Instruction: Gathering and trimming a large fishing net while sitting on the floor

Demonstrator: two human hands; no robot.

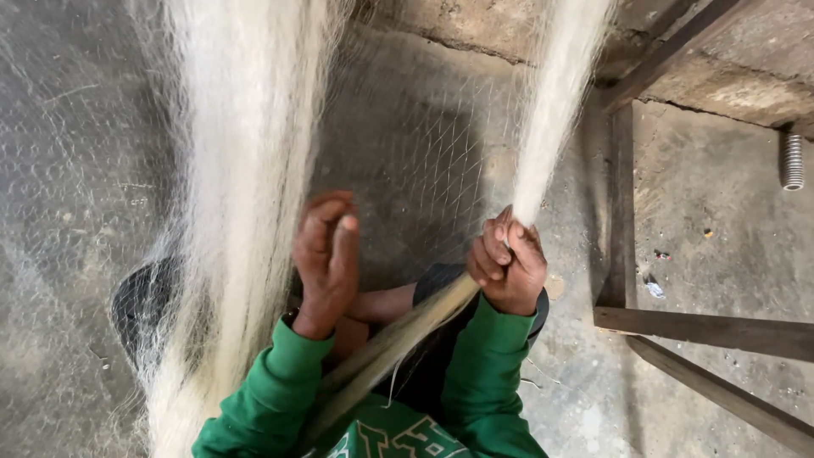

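A pale, fine-meshed fishing net (407, 144) hangs in front of me, spread thin in the middle. One gathered bunch of it (237, 195) falls at the left. Another bunch (555, 93) comes down from the upper right into my right hand (509, 267), which is closed around it; the bunch carries on below the fist toward my lap. My left hand (326, 259) is raised at the centre, fingers curled and pressed against the thin mesh. Both arms wear green sleeves.
Grey concrete floor (721, 212) lies below. A dark wooden frame (623, 212) with crossbars stands at the right. A ribbed metal hose end (793, 161) shows at the far right edge. A rough wall runs along the top.
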